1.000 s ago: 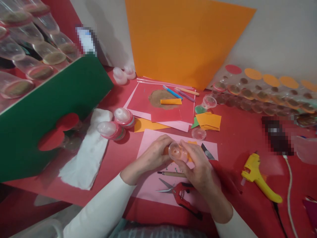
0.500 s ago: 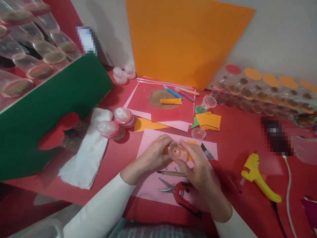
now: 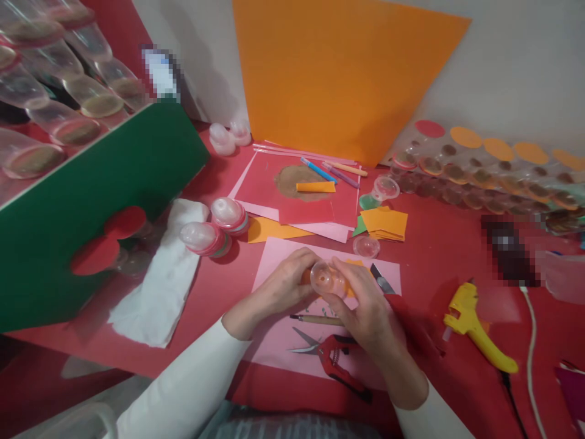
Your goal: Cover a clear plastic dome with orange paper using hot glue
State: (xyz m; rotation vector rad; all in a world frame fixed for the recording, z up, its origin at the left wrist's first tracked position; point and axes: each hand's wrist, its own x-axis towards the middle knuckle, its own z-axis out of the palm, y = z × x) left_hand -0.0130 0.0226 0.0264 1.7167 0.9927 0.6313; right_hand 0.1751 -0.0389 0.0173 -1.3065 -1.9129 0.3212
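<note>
Both my hands hold a small clear plastic cup piece (image 3: pixel 325 279) between them, above a pink paper sheet (image 3: pixel 274 262). My left hand (image 3: pixel 292 277) grips its left side with bent fingers. On the other side, the fingers and thumb of my right hand (image 3: pixel 363 299) close round it. Its round end, with a small hole, faces up toward me. Below lie a thin wooden-handled tool (image 3: pixel 320 319) and red-handled pruning shears (image 3: pixel 336 356) with their blades apart. A cutter blade (image 3: pixel 381 277) rests just beyond my right hand, near orange paper partly hidden by the fingers.
A yellow glue gun (image 3: pixel 479 335) lies at right. To the left are a white cloth (image 3: pixel 159 280), capped clear cups (image 3: pixel 205 238) and a green box (image 3: pixel 105 207). Markers (image 3: pixel 319 171) and orange paper pieces (image 3: pixel 388 224) lie ahead. An orange board (image 3: pixel 342 79) leans against the wall.
</note>
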